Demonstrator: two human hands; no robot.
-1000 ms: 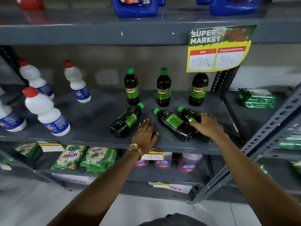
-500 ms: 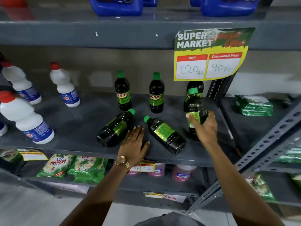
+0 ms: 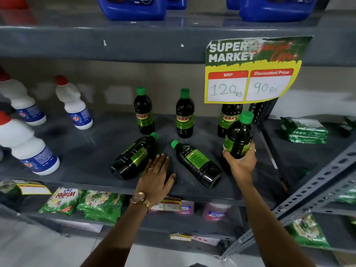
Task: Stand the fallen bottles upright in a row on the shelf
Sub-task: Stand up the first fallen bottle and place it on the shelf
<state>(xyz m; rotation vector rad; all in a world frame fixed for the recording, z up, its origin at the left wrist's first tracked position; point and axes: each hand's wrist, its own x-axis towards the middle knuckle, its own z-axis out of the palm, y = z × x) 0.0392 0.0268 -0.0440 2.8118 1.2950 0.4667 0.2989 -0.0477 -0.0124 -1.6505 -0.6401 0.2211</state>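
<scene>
Lifted since before off the shelf (image 3: 81, 151) and nearly upright in the right hand (image 3: 240, 164), clasped around its base: one green-capped bottle (image 3: 238, 137); lying flat and spread between two fallen bottles (image 3: 134, 157), holding nothing: left hand (image 3: 157, 176).

Your left hand (image 3: 157, 177) lies flat, palm down, fingers (image 3: 161, 160) stretched forward and slightly spread, thumb angled out to the right. It grasps nothing. A ring shows on one finger, and a gold watch sits on your left wrist. The left forearm runs up from the bottom centre of view, leaning slightly right.

Your right hand (image 3: 241, 163) is raised higher than the left, its grip closed around the lower body of a bottle (image 3: 238, 137), thumb on the left side, fingers wrapped round the right, a ring on one of them. The right forearm comes up from the lower right, angling inward to the wrist.
</scene>
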